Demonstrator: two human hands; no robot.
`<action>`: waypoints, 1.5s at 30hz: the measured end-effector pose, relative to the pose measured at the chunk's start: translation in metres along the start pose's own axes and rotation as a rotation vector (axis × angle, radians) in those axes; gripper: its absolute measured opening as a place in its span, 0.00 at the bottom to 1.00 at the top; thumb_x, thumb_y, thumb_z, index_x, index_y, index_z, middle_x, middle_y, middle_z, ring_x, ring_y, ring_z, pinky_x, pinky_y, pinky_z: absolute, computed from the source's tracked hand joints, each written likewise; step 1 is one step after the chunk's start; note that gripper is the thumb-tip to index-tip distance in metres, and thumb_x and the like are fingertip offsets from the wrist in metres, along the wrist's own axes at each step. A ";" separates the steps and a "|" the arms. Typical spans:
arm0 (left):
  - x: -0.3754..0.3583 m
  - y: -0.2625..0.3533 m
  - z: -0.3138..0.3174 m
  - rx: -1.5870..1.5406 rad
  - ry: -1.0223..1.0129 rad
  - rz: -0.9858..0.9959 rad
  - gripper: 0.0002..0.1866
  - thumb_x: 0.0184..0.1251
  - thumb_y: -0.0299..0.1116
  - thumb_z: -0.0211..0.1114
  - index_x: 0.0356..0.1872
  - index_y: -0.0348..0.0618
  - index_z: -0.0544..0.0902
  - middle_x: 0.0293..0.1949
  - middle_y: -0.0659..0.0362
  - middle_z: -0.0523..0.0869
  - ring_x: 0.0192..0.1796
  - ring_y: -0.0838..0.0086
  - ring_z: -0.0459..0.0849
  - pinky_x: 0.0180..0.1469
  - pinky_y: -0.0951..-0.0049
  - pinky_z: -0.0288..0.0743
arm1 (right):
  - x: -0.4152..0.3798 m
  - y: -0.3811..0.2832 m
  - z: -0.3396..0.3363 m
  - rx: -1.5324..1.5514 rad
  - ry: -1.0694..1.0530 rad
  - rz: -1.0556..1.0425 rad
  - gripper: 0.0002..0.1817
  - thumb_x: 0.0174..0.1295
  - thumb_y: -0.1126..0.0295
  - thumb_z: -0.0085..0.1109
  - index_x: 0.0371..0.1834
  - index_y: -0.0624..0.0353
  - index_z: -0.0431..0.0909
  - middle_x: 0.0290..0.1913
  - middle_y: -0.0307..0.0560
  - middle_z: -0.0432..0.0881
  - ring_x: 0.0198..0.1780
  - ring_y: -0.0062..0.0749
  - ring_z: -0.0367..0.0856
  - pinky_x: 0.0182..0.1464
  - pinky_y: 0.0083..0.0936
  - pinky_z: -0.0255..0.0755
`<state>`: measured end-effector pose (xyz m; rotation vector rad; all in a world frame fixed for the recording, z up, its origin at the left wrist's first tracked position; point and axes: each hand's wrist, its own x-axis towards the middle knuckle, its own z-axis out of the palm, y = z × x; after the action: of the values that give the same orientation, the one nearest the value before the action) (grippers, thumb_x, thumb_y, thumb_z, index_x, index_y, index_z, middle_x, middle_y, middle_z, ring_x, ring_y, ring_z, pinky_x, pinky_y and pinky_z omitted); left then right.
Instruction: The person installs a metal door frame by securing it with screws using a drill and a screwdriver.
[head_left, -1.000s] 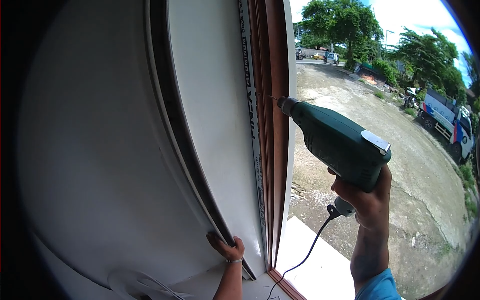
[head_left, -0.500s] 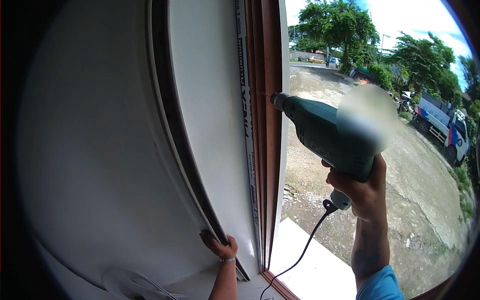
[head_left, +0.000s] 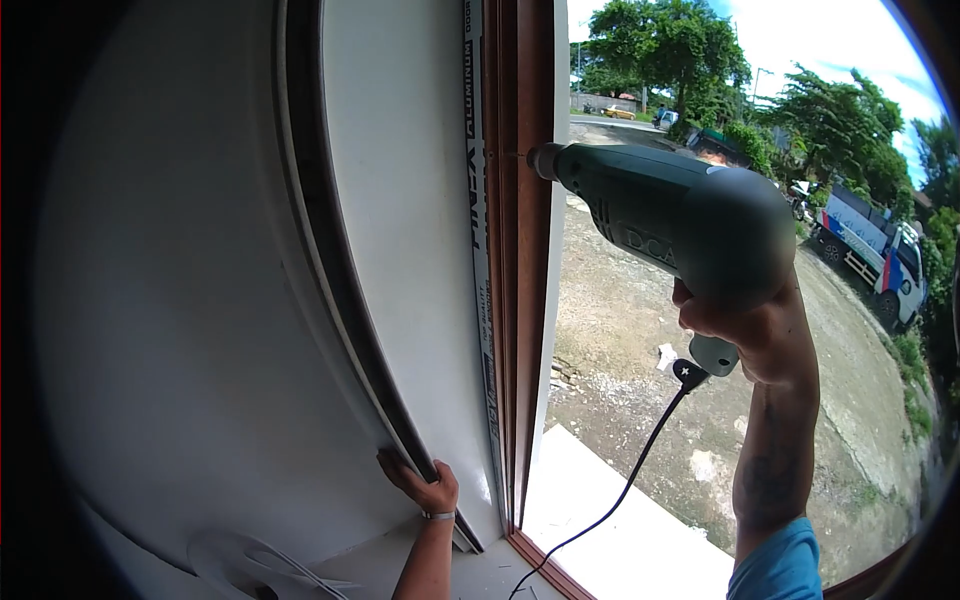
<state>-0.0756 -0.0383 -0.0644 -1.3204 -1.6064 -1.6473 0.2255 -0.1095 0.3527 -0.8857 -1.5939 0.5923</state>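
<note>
My right hand (head_left: 745,322) grips a dark green power drill (head_left: 630,200) by its handle, arm raised. The drill points left, and its thin bit (head_left: 518,155) meets the brown door frame (head_left: 528,270) in this view. A black cord (head_left: 632,475) hangs from the handle down to the floor. Low on the left, my left hand (head_left: 425,488) is wrapped around the lower end of a long dark metal strip (head_left: 345,245), which leans along the white wall. A printed protective film (head_left: 474,200) runs along the frame's left side.
Through the opening lies a gravel yard (head_left: 640,310) with a parked truck (head_left: 870,250) and trees (head_left: 670,50). A white slab (head_left: 600,500) borders the threshold outside. Coiled pale material (head_left: 235,565) lies on the floor at lower left.
The view has shifted slightly, moving the frame and strip left in the picture. The drill is more level, its rear and my right hand further right. My left hand keeps its hold.
</note>
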 end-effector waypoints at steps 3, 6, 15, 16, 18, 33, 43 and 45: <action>0.001 0.000 -0.001 -0.018 -0.006 -0.001 0.42 0.53 0.30 0.58 0.72 0.31 0.53 0.71 0.31 0.52 0.73 0.34 0.52 0.70 0.37 0.47 | -0.003 0.004 0.006 -0.014 0.019 -0.055 0.31 0.38 0.82 0.61 0.54 0.66 0.73 0.36 0.45 0.82 0.37 0.26 0.81 0.42 0.24 0.76; 0.000 -0.003 0.001 -0.020 0.010 0.020 0.43 0.53 0.30 0.59 0.72 0.30 0.53 0.71 0.31 0.52 0.72 0.34 0.52 0.70 0.37 0.48 | -0.010 0.005 0.022 -0.007 0.045 -0.170 0.32 0.38 0.83 0.58 0.56 0.67 0.72 0.40 0.46 0.81 0.42 0.27 0.81 0.47 0.24 0.74; 0.002 -0.001 -0.003 -0.032 -0.043 -0.014 0.43 0.55 0.31 0.58 0.73 0.31 0.50 0.72 0.32 0.50 0.74 0.37 0.50 0.71 0.39 0.45 | -0.001 0.008 0.005 -0.022 0.000 -0.067 0.35 0.38 0.83 0.59 0.58 0.67 0.71 0.38 0.45 0.81 0.38 0.26 0.81 0.40 0.23 0.76; 0.001 0.001 -0.004 -0.028 -0.035 -0.023 0.43 0.55 0.31 0.58 0.73 0.31 0.50 0.72 0.32 0.50 0.74 0.37 0.50 0.71 0.39 0.45 | -0.008 0.016 0.018 -0.018 0.040 -0.177 0.36 0.38 0.83 0.59 0.60 0.68 0.70 0.39 0.45 0.82 0.39 0.27 0.81 0.42 0.24 0.76; 0.003 0.001 -0.004 -0.038 -0.044 -0.014 0.43 0.56 0.31 0.58 0.73 0.31 0.51 0.72 0.33 0.51 0.74 0.37 0.50 0.71 0.39 0.45 | -0.009 0.019 0.027 -0.268 -0.020 -0.457 0.41 0.40 0.77 0.63 0.66 0.65 0.66 0.51 0.52 0.80 0.50 0.34 0.81 0.54 0.29 0.74; 0.004 -0.015 -0.001 -0.040 0.024 0.090 0.42 0.52 0.31 0.60 0.71 0.28 0.56 0.70 0.32 0.56 0.71 0.34 0.54 0.69 0.36 0.51 | -0.006 -0.013 0.045 -0.738 -0.054 -0.558 0.43 0.36 0.81 0.56 0.66 0.56 0.67 0.45 0.57 0.83 0.46 0.49 0.84 0.51 0.37 0.76; 0.001 -0.010 -0.001 -0.034 0.000 0.059 0.44 0.50 0.30 0.59 0.72 0.30 0.53 0.72 0.33 0.54 0.73 0.36 0.53 0.70 0.39 0.49 | 0.062 -0.066 -0.024 -0.195 -0.211 0.103 0.32 0.39 0.71 0.63 0.54 0.67 0.73 0.33 0.51 0.84 0.25 0.30 0.81 0.28 0.29 0.78; 0.001 -0.010 -0.001 -0.034 0.004 0.069 0.44 0.50 0.30 0.59 0.72 0.30 0.54 0.72 0.33 0.54 0.73 0.36 0.53 0.70 0.39 0.49 | 0.054 -0.042 -0.023 -0.030 -0.209 0.122 0.31 0.41 0.72 0.61 0.54 0.67 0.72 0.33 0.52 0.83 0.24 0.30 0.80 0.27 0.28 0.77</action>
<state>-0.0851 -0.0369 -0.0686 -1.3730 -1.5198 -1.6421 0.2357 -0.0932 0.4225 -0.9737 -1.7478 0.7697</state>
